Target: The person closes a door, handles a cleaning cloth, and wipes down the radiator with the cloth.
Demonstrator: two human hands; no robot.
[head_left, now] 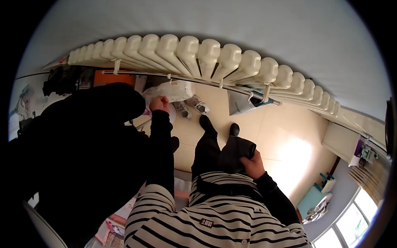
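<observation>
My right hand is closed on a dark grey cloth, with the thumb pressed over its edge. The cloth hangs in front of my waist and over part of my dark trousers. My left hand is raised with its fingers curled in; whatever it may hold is hidden. Just behind that hand is a white plastic bag. To its left, a large black shape fills much of the view; I cannot tell whether it is cloth or a person in dark clothes.
A cream radiator runs along the wall, with a metal rail on its front. A pale bag hangs near the rail's right end. Grey shoes stand on the tiled floor. A window lies at lower right.
</observation>
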